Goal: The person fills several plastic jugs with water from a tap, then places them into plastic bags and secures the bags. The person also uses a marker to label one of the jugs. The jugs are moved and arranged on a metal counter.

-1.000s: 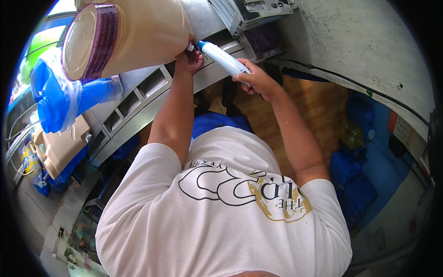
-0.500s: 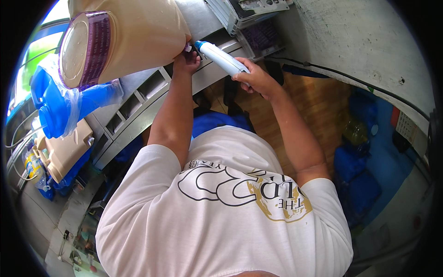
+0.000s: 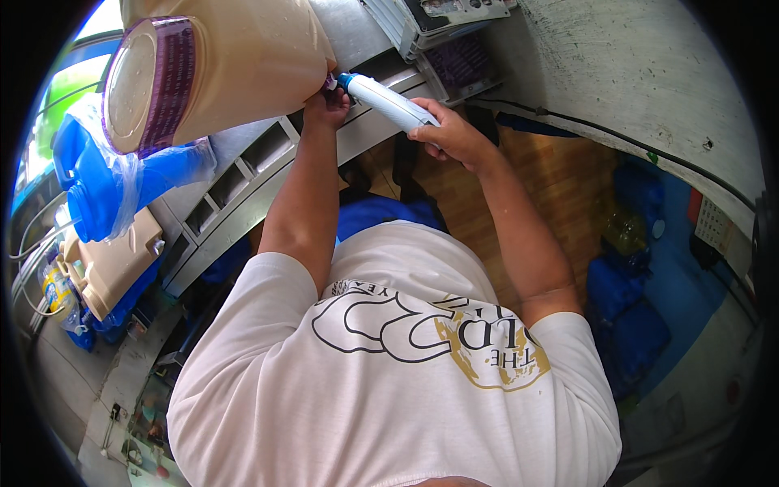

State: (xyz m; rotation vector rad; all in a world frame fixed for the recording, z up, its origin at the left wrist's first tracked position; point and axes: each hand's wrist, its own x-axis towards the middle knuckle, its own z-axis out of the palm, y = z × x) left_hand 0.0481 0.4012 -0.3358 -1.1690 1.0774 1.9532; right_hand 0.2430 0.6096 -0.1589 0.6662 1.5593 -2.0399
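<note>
A large tan water jug with a purple band round one end takes up the upper left, over the metal counter. My left hand is at the jug's lower right side, palm up with curled fingers, beside a small purple-and-white piece. What those fingers grip is too small to tell. In my right hand is a white tube-shaped tool with a blue tip, like a heat gun. Its tip points at the small piece, very close to my left fingers. My right hand hides the tool's rear end.
Slotted metal counter edge runs below the jug. To the left are a blue jug in clear plastic and another tan container. A metal box stands at the top. A black cable crosses the right; blue containers are below it.
The tool in my right hand has shifted slightly left, bringing its blue tip nearer the small piece and my left fingers. The jug has hardly moved.
</note>
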